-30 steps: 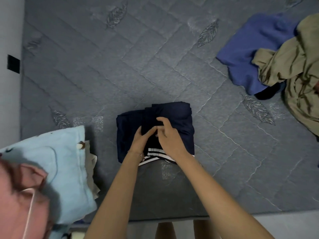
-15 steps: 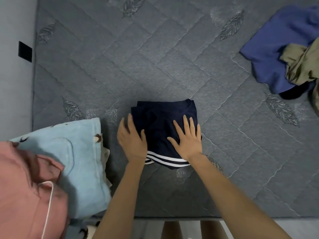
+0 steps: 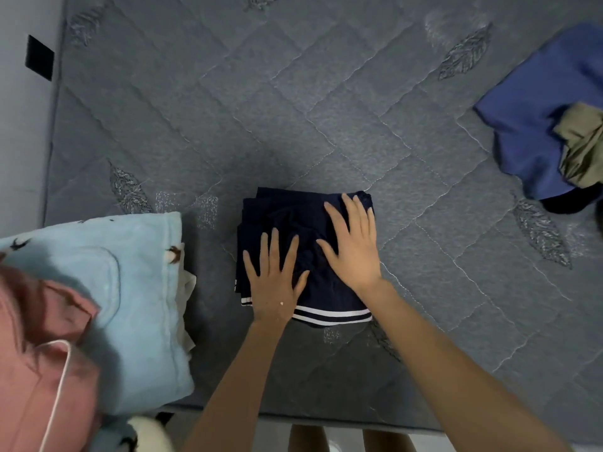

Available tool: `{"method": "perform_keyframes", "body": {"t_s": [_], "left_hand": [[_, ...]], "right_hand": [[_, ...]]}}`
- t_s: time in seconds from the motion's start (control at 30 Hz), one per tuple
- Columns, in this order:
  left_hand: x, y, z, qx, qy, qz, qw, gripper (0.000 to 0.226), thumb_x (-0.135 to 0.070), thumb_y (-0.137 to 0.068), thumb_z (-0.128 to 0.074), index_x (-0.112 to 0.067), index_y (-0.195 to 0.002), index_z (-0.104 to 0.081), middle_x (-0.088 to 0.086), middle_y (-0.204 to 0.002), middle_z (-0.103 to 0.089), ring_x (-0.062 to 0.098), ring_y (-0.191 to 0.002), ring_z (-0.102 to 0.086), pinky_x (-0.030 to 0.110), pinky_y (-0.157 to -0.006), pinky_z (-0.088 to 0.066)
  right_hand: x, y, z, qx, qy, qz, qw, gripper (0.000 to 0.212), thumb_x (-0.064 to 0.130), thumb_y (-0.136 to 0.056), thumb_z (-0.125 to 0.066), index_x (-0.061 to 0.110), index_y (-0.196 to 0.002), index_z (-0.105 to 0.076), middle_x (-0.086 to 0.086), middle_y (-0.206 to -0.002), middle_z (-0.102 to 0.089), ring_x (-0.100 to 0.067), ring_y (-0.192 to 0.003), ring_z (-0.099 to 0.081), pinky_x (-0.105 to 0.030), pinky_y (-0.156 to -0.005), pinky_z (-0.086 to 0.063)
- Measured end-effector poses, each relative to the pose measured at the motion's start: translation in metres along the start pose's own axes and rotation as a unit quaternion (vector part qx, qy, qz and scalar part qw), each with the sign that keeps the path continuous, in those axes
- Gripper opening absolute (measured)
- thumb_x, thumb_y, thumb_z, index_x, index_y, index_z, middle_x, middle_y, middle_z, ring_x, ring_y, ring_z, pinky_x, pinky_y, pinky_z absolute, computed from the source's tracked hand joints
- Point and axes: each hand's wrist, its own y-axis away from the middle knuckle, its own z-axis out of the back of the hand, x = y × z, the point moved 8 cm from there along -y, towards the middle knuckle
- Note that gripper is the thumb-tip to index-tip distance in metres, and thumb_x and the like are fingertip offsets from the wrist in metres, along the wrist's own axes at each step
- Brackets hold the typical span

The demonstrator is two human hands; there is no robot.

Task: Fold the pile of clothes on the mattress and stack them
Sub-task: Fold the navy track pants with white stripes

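You are flattening the navy garment, which lies folded into a compact rectangle on the mattress near its front edge, white-striped hem toward you. Your left hand lies flat on its near-left part with fingers spread. Your right hand lies flat on its far-right part, fingers straight. Neither hand grips anything. The fold looks finished, so your next move is probably to carry it onto the light blue folded cloth at your left, apparently the stack. Slide both hands under its sides so the layers hold together. The blue garment and khaki garment, heaped far right, await folding.
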Motion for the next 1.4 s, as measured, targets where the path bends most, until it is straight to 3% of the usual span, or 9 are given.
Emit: {"method": "perform_keyframes", "body": {"t_s": [0.1, 0.27, 0.47, 0.67, 0.83, 0.93, 1.07, 1.27, 1.4], "left_hand": [[0.024, 0.023, 0.008, -0.042, 0.09, 0.18, 0.979, 0.078, -0.063, -0.091, -0.032, -0.015, -0.152, -0.018, 0.018, -0.157, -0.016, 0.034, -0.145, -0.012, 0.052, -0.116, 0.004], [0.044, 0.078, -0.015, -0.084, 0.363, 0.504, 0.779, 0.099, -0.049, -0.074, -0.074, 0.001, -0.144, -0.026, 0.023, -0.144, -0.038, 0.038, -0.132, -0.039, 0.055, -0.109, -0.031], [0.02, 0.046, 0.008, -0.155, 0.566, 0.467, 0.661, 0.05, -0.015, -0.089, -0.066, -0.011, -0.131, -0.039, 0.004, -0.13, -0.049, 0.017, -0.121, -0.049, 0.039, -0.11, -0.038], [0.023, 0.0, 0.045, -0.148, 0.594, 0.331, 0.718, 0.033, -0.015, -0.09, -0.065, -0.01, -0.119, -0.053, 0.0, -0.116, -0.059, 0.011, -0.106, -0.057, 0.017, -0.095, -0.045], [0.018, 0.043, 0.005, -0.013, 0.547, 0.44, 0.712, 0.036, -0.032, -0.098, -0.05, -0.005, -0.122, -0.05, 0.004, -0.117, -0.058, 0.015, -0.104, -0.057, 0.022, -0.088, -0.045], [-0.004, 0.055, 0.002, 0.021, 0.555, 0.433, 0.71, 0.027, -0.036, -0.098, -0.047, -0.012, -0.11, -0.053, -0.004, -0.098, -0.059, 0.005, -0.085, -0.055, 0.013, -0.074, -0.044], [-0.026, 0.055, 0.0, 0.046, 0.609, 0.484, 0.626, 0.04, -0.053, -0.089, -0.055, -0.018, -0.106, -0.047, -0.004, -0.098, -0.056, 0.007, -0.086, -0.055, 0.029, -0.087, -0.048], [-0.038, 0.061, -0.011, 0.237, 0.672, 0.481, 0.511, 0.11, -0.062, -0.05, -0.085, -0.01, -0.138, -0.043, 0.006, -0.128, -0.057, 0.021, -0.11, -0.059, 0.041, -0.098, -0.049], [-0.041, 0.067, 0.014, 0.264, 0.711, 0.425, 0.494, 0.081, -0.047, -0.062, -0.083, -0.011, -0.129, -0.056, 0.008, -0.117, -0.066, 0.022, -0.105, -0.064, 0.039, -0.095, -0.051]], "right_hand": [[-0.009, -0.031, -0.018, 0.107, 0.048, -0.009, 0.993, 0.084, 0.052, -0.089, -0.055, 0.022, -0.154, -0.012, -0.014, -0.159, -0.013, -0.029, -0.148, -0.005, -0.044, -0.119, 0.005], [-0.022, -0.039, -0.01, 0.141, 0.096, -0.045, 0.984, 0.072, 0.063, -0.087, -0.05, 0.017, -0.141, -0.038, -0.009, -0.129, -0.051, -0.027, -0.12, -0.044, -0.035, -0.102, -0.025], [-0.07, 0.048, 0.009, 0.081, -0.112, -0.253, 0.957, 0.05, 0.059, -0.081, -0.063, 0.014, -0.102, -0.06, -0.008, -0.092, -0.068, -0.031, -0.087, -0.064, -0.038, -0.07, -0.049], [-0.1, 0.106, 0.028, 0.014, -0.227, -0.333, 0.915, 0.064, 0.069, -0.083, -0.05, 0.006, -0.069, -0.054, -0.005, -0.065, -0.059, -0.02, -0.065, -0.058, -0.041, -0.065, -0.049], [-0.107, 0.096, 0.029, 0.0, -0.266, -0.341, 0.902, 0.033, 0.041, -0.096, -0.052, 0.01, -0.085, -0.053, -0.004, -0.096, -0.052, -0.018, -0.09, -0.05, -0.044, -0.094, -0.044], [-0.091, 0.081, 0.021, 0.038, -0.333, -0.338, 0.879, 0.045, 0.045, -0.085, -0.066, 0.013, -0.114, -0.055, -0.001, -0.113, -0.056, -0.013, -0.104, -0.053, -0.036, -0.098, -0.045], [-0.083, 0.072, 0.017, 0.053, -0.384, -0.383, 0.839, 0.066, 0.044, -0.072, -0.081, 0.014, -0.123, -0.052, 0.004, -0.114, -0.061, -0.01, -0.102, -0.059, -0.027, -0.091, -0.047], [-0.067, 0.071, 0.022, 0.128, -0.441, -0.373, 0.806, 0.014, 0.033, -0.085, -0.071, 0.019, -0.086, -0.067, -0.001, -0.09, -0.07, -0.011, -0.084, -0.066, -0.022, -0.075, -0.052], [-0.059, 0.076, 0.05, 0.101, -0.451, -0.358, 0.811, 0.017, 0.029, -0.087, -0.069, 0.013, -0.09, -0.068, 0.0, -0.087, -0.07, -0.012, -0.083, -0.067, -0.019, -0.072, -0.054]]}}
